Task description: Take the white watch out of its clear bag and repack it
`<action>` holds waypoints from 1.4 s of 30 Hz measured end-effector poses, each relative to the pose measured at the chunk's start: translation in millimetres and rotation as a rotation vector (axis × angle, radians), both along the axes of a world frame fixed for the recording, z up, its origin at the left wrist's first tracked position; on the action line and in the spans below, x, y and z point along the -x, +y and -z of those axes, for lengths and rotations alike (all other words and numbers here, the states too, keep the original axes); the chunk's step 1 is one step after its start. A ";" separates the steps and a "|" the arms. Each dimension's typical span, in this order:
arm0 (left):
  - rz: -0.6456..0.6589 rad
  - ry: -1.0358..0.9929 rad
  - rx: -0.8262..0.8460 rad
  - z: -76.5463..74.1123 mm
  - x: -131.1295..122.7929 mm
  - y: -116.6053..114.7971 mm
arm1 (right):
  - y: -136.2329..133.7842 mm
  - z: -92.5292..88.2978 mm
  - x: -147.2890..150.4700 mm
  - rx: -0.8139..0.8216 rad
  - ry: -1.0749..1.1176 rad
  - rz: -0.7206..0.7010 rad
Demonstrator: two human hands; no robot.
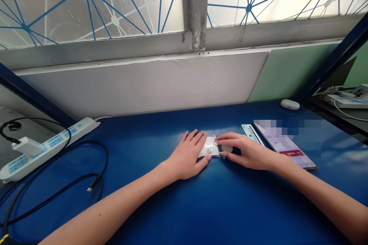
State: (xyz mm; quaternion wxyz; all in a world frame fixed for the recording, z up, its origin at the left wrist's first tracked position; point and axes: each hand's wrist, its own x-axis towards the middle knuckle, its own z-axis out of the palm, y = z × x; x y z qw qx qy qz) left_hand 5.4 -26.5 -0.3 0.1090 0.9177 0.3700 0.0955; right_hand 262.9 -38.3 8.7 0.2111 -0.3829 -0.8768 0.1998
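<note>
A small clear plastic bag [211, 147] with a white card or sheet inside lies flat on the blue table [178, 214]. My left hand [188, 153] rests palm down on the bag's left part, its fingers stretched out. At the bag's right end, my right hand [244, 149] has its thumb at the lower edge and its fingers at the upper edge. Between them sits a round whitish piece [227, 148] with something dark beside it. Whether this piece is inside the bag or apart from it, I cannot tell.
Right of my right hand lie a phone [284, 143] with its screen lit and a light blue printed card [251, 134]. A white earbud case [289, 104] stands at the back right. On the left are a white power strip [54, 143] and a coiled black cable [106, 157].
</note>
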 end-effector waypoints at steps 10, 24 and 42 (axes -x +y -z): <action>-0.011 0.009 -0.008 2.8 -0.4 1.1 | -1.0 1.1 1.0 -0.029 -0.051 0.007; -0.011 0.020 0.001 1.1 -0.7 0.6 | 0.0 3.7 5.8 -0.125 -0.099 -0.011; -0.014 0.060 -0.008 -1.1 -1.6 -0.1 | -5.3 3.6 11.4 -0.115 -0.057 0.021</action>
